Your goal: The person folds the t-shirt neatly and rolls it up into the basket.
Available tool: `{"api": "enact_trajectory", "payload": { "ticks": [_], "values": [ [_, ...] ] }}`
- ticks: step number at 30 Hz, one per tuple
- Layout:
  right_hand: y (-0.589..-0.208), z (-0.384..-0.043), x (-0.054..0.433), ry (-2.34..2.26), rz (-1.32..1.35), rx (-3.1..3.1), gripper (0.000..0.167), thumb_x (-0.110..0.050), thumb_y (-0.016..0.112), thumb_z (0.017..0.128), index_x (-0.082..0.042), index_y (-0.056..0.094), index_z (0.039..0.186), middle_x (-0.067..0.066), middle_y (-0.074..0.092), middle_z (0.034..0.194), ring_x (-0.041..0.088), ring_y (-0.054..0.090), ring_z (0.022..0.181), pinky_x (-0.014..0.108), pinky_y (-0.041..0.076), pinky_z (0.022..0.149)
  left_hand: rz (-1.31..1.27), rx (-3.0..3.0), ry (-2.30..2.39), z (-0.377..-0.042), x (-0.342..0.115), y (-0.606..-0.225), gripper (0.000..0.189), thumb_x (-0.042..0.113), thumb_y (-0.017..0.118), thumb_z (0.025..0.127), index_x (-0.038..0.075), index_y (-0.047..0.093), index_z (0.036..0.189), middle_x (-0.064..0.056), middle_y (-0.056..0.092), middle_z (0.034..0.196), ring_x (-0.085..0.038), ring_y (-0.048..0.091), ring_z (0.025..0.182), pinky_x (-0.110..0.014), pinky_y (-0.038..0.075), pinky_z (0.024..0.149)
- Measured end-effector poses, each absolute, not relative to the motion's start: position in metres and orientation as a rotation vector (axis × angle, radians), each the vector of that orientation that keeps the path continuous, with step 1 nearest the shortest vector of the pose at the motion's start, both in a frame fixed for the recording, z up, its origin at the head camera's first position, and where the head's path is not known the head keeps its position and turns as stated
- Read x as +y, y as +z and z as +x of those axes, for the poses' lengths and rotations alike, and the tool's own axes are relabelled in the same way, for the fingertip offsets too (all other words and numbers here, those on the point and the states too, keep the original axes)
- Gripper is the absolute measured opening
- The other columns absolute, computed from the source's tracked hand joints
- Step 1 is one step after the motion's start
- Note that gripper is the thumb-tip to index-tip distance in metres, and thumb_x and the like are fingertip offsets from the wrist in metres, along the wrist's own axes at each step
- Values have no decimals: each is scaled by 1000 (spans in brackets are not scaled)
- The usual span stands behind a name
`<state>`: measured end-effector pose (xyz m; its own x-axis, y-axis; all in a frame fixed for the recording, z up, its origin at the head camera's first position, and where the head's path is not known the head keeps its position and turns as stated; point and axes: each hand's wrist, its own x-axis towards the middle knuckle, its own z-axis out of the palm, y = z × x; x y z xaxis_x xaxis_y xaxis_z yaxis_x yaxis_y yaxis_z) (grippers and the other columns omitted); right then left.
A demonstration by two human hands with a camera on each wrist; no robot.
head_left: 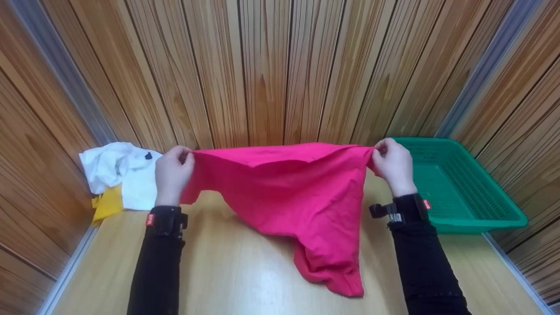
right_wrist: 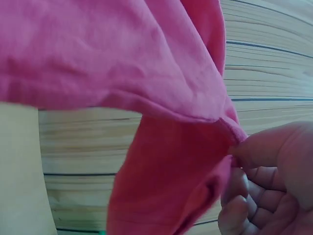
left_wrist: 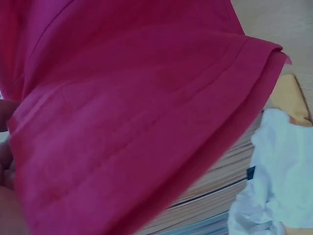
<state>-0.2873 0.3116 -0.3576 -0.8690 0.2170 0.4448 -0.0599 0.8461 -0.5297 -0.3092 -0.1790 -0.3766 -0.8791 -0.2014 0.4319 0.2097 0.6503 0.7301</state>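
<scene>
A bright pink shirt (head_left: pixel 280 188) hangs stretched between my two hands above the table, its top edge almost level and one end drooping low on the right. My left hand (head_left: pixel 173 171) pinches its upper left corner. At the upper right corner, my right hand (head_left: pixel 393 165) grips the cloth between thumb and fingers. In the left wrist view a stitched hem of the shirt (left_wrist: pixel 146 127) fills most of the picture, and only parts of the fingers show. The right wrist view has the thumb pressing a bunched bit of the pink fabric (right_wrist: pixel 171 161).
Behind my left hand lies a crumpled white cloth (head_left: pixel 140 188) with a small dark mark, over a yellow cloth (head_left: pixel 108 203). A green plastic basket (head_left: pixel 490 225) stands to the right. Wood-patterned panels (head_left: pixel 262 70) enclose the light wooden table (head_left: pixel 245 271) at the back and sides.
</scene>
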Motion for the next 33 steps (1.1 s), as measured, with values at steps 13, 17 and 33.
{"api": "enact_trajectory", "payload": {
  "ticks": [13,17,33],
  "values": [
    [-353,-333,288,838,-166,-2474,18,-10,54,95,4,62,101,23,65,97,37,60,91,47,46,83,184,-2448,-1129,-330,-181,-387,24,18,53,101,1,67,110,-17,69,101,-32,62,95,-44,47,85],
    [-362,-340,284,848,-146,-2445,17,-9,55,94,5,62,100,24,65,96,38,60,92,48,46,84,192,-2451,-1100,-333,-180,-397,23,15,54,100,-1,68,108,-20,69,101,-36,63,96,-47,47,85],
    [-383,-337,287,844,-25,-2596,26,-8,60,92,8,61,113,28,63,112,41,59,107,50,45,95,151,-2567,-961,-334,-187,-438,26,7,57,96,-7,65,116,-24,67,113,-41,61,108,-51,46,94]
  ]
}}
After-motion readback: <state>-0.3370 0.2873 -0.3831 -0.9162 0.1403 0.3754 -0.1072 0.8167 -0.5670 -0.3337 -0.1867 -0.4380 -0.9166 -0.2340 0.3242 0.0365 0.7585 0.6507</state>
